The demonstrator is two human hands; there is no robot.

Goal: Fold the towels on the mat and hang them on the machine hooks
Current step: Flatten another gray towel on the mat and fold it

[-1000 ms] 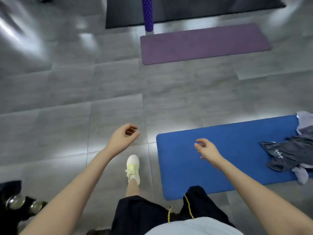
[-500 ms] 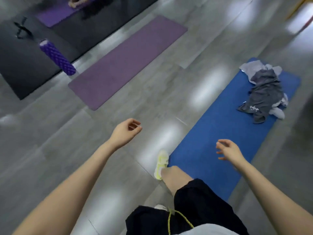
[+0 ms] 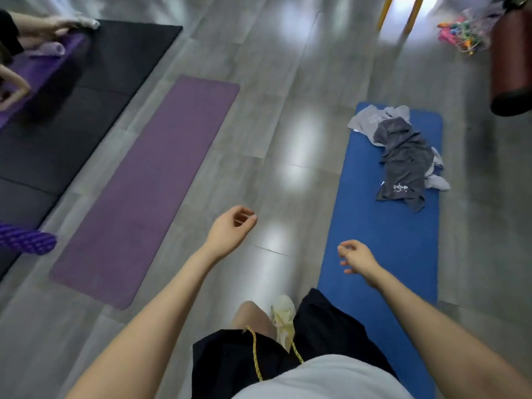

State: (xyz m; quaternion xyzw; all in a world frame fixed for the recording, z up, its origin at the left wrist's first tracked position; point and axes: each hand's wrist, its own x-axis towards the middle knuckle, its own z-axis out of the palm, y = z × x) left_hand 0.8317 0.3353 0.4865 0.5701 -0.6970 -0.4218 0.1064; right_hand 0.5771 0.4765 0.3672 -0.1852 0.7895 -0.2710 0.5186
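The person is standing at the near end of the blue mat [image 3: 383, 240], left hand [image 3: 231, 230] and right hand [image 3: 358, 259] both loosely curled and holding nothing, probably because the towels are lying out of reach: a dark grey towel [image 3: 406, 162] crumpled over a light grey towel [image 3: 371, 120] at the mat's far end. Glossy grey floor tiles [image 3: 288, 125] are reflecting lights; a purple mat [image 3: 149, 191] is lying alongside

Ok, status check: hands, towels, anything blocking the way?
Left hand and right hand both empty, fingers loosely curled. Towels unfolded, heaped at far end of blue mat. Mat bare between right hand and heap.
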